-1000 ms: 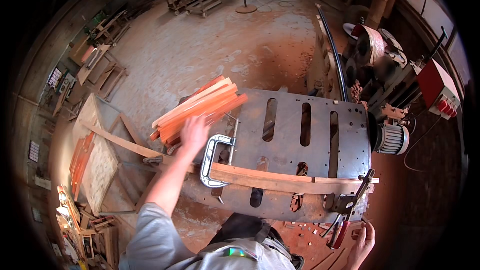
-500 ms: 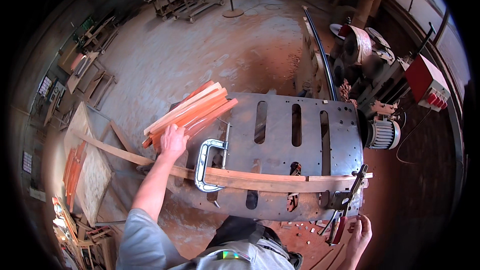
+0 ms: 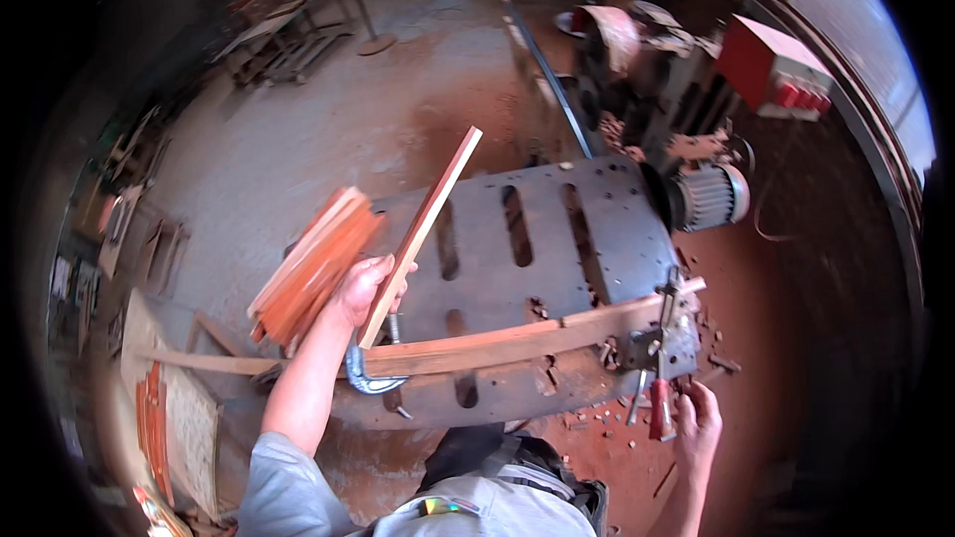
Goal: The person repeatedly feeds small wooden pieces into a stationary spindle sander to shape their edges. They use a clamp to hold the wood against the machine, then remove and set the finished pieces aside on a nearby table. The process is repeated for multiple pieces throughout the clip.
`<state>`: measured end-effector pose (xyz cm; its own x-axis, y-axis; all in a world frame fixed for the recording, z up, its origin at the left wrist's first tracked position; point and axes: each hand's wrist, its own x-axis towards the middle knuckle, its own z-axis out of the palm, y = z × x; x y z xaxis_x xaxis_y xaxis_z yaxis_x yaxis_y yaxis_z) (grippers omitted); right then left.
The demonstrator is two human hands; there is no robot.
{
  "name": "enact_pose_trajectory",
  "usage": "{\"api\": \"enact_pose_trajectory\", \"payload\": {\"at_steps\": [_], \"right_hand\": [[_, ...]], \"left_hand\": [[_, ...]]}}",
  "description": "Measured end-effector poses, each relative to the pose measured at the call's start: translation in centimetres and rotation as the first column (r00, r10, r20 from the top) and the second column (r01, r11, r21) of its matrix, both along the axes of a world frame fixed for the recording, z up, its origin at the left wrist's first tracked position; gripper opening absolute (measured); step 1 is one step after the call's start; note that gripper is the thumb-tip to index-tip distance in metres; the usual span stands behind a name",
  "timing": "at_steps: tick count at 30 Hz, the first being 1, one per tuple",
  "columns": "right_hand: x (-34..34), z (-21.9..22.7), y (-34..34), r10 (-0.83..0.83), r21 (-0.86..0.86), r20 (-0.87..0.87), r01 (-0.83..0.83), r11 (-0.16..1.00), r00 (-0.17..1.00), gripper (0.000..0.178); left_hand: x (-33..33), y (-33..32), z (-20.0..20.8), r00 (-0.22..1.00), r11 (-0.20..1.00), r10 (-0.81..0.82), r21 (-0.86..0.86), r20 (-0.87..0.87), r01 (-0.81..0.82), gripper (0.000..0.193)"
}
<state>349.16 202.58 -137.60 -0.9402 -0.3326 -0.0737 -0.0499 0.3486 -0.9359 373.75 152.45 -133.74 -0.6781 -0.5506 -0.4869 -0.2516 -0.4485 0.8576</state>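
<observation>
A straight wooden strip (image 3: 428, 229) stands slanting up from my left hand (image 3: 368, 290), whose fingers are closed around its lower part. Just left of that hand lies a stack of reddish wood strips (image 3: 316, 264) on the table's left end. Below the held strip, a blue-grey C-clamp (image 3: 373, 376) grips a long curved wooden piece (image 3: 497, 346) that runs across the metal table (image 3: 497, 283). At the table's right end is a toggle clamp (image 3: 665, 333) with a red handle (image 3: 661, 408). My right hand (image 3: 698, 420) is beside that handle, fingers loosely curled and seemingly apart.
An electric motor (image 3: 711, 196) sits at the table's far right corner, below a red and white switch box (image 3: 771, 70). A pale board (image 3: 189, 408) with reddish strips (image 3: 152, 428) stands at the left. Wood scraps (image 3: 597, 418) litter the floor near my feet.
My left hand has come away from the stack to the right with one strip, now raised at a slant. My right hand remains near the red handle. The view has turned.
</observation>
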Motion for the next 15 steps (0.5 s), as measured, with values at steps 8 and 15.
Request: {"api": "enact_pose_trajectory", "payload": {"at_steps": [8,15], "right_hand": [[2.2,2.7,-1.4,0.043,0.09,0.011,-0.044,0.995,0.999,0.04],[2.7,1.6,0.4,-0.008,0.156,-0.074,0.019,0.988,0.997,0.039]], "left_hand": [[-13.8,7.2,-4.9,0.876,0.869,-0.463,0.129,-0.132,0.478,0.036],[-19.9,11.5,-4.7,0.839,0.754,-0.533,0.387,-0.112,0.531,0.038]]}}
